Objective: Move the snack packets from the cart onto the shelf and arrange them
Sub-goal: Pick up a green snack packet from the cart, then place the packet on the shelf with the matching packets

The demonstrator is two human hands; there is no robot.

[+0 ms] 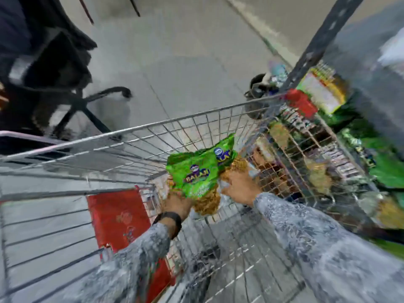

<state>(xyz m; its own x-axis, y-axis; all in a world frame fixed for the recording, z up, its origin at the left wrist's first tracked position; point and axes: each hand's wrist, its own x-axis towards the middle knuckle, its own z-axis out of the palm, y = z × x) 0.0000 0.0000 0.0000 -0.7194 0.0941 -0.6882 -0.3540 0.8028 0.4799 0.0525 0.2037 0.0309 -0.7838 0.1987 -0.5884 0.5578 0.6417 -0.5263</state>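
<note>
Both my hands are inside the wire cart (140, 130). My left hand (178, 204) grips the lower edge of a green snack packet (194, 176) with yellow snacks showing through its clear bottom. My right hand (239, 189) is shut on a second green snack packet (225, 154) just behind the first; the two packets overlap. Both are lifted above the cart floor. The shelf (358, 136) on the right holds green, red and yellow packets, blurred by motion.
A red packet (119, 219) lies flat in the cart's left part. A black office chair (72, 95) stands on the grey floor at the left. A dark slotted shelf upright (325, 38) rises at the right, with a dark bin (258, 88) beside it.
</note>
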